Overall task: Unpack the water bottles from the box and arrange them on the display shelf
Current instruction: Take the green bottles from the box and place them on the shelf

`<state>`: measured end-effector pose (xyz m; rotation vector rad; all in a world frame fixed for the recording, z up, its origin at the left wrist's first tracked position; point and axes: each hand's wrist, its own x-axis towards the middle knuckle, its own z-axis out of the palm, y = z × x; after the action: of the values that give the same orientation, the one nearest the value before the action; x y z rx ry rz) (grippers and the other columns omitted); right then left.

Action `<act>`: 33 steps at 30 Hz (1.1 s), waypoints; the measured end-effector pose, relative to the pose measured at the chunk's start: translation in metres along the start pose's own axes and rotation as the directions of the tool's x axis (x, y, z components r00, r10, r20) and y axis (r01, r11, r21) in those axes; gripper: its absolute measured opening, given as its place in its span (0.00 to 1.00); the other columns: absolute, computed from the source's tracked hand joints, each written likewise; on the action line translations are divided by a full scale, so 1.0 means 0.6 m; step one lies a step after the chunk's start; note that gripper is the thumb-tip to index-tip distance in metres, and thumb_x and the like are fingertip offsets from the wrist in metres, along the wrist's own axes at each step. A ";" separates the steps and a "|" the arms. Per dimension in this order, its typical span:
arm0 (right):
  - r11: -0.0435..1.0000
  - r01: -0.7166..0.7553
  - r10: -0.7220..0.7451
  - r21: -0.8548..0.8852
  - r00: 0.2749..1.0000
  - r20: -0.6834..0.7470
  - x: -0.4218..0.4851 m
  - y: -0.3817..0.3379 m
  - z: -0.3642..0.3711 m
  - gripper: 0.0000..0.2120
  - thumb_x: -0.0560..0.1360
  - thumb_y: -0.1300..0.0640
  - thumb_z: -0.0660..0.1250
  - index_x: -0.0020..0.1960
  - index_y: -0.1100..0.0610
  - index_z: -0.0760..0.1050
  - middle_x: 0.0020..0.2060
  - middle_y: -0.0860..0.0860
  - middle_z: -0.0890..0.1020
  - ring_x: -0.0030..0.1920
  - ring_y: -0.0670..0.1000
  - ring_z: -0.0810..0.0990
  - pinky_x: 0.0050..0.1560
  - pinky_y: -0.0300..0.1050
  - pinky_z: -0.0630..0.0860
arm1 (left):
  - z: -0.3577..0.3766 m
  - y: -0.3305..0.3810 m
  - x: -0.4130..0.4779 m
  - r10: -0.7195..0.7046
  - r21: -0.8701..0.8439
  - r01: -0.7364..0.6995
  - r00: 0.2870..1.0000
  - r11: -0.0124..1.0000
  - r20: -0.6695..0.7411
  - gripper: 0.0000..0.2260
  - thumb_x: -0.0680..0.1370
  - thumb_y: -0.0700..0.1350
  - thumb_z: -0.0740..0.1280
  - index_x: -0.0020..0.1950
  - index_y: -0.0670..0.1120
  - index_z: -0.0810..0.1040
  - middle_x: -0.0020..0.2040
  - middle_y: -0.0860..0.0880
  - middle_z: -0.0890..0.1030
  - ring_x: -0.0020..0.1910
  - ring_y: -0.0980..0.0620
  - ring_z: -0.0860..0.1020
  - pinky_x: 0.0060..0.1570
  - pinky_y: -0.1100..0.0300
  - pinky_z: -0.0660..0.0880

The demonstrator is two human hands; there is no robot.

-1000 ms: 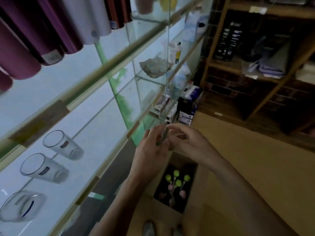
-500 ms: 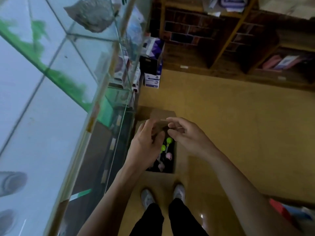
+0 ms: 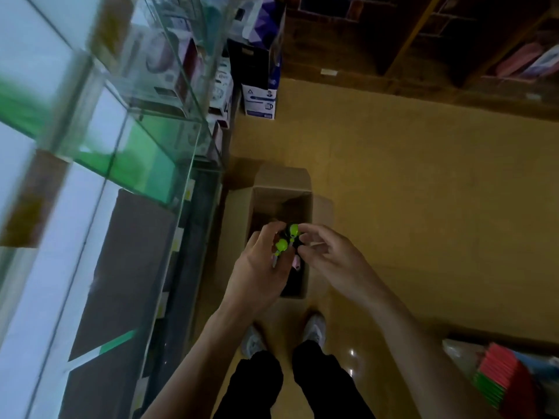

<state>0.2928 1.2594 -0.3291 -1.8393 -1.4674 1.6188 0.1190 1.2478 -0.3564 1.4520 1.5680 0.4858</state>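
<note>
1. While both hands hang above the open brown cardboard box [image 3: 281,189] at centre frame, the next bottle has to come straight up; the bottles with lime-green ball caps [image 3: 282,245] sit deep inside, so I judge a grip low on the neck safest
2. Left hand [image 3: 257,273] curls loosely over the caps, fingers bent; whether it clamps a bottle I cannot tell
3. Right hand [image 3: 329,261] hovers just beside, fingers apart, holding nothing
4. Box walls stand close around the bottles, so tilting risks catching a flap
5. Glass display shelf [image 3: 169,140] fills the left of the frame, its edge near the box; bare yellow floor [image 3: 423,192] to the right gives swinging room
</note>
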 end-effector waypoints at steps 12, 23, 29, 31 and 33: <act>0.998 -0.052 0.053 -0.032 0.998 0.045 0.204 0.298 0.080 0.21 0.83 0.44 0.65 0.75 0.43 0.70 0.64 0.41 0.78 0.59 0.38 0.77 0.57 0.37 0.75 | 0.220 -0.243 0.119 -0.122 -0.003 0.122 0.991 0.993 0.054 0.23 0.79 0.61 0.61 0.72 0.54 0.69 0.66 0.51 0.77 0.61 0.53 0.79 0.57 0.49 0.80; 0.993 0.018 -0.013 -0.120 0.999 0.042 0.411 0.494 0.164 0.22 0.82 0.47 0.66 0.75 0.42 0.69 0.66 0.44 0.77 0.62 0.44 0.78 0.65 0.49 0.77 | 0.344 -0.460 0.265 -0.036 0.100 0.032 0.998 0.994 0.043 0.22 0.81 0.49 0.65 0.75 0.51 0.67 0.66 0.46 0.76 0.60 0.46 0.79 0.55 0.45 0.79; 0.966 0.043 -0.009 -0.254 0.991 0.136 0.498 0.558 0.187 0.24 0.83 0.47 0.65 0.78 0.43 0.65 0.69 0.44 0.74 0.64 0.45 0.76 0.62 0.43 0.75 | 0.374 -0.550 0.336 -0.066 0.216 0.044 0.993 0.975 0.098 0.24 0.80 0.49 0.68 0.75 0.50 0.67 0.64 0.44 0.74 0.61 0.44 0.77 0.59 0.51 0.75; 0.946 0.072 -0.020 -0.315 0.986 0.165 0.522 0.570 0.192 0.26 0.83 0.47 0.65 0.79 0.44 0.63 0.71 0.46 0.73 0.66 0.47 0.76 0.64 0.44 0.73 | 0.371 -0.572 0.369 -0.083 0.284 0.040 0.987 0.958 0.140 0.24 0.80 0.51 0.68 0.75 0.50 0.68 0.62 0.43 0.73 0.61 0.43 0.77 0.58 0.55 0.73; 0.935 0.099 -0.038 -0.340 0.983 0.182 0.544 0.576 0.194 0.27 0.83 0.46 0.65 0.80 0.45 0.63 0.73 0.47 0.73 0.68 0.48 0.75 0.61 0.43 0.72 | 0.363 -0.586 0.404 -0.089 0.319 0.041 0.986 0.947 0.138 0.23 0.80 0.52 0.68 0.74 0.51 0.69 0.62 0.43 0.74 0.60 0.43 0.77 0.57 0.56 0.73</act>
<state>0.3135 1.3252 -0.8136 -1.8296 -1.9822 1.5996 0.1233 1.3304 -0.8285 1.6280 1.6166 0.0821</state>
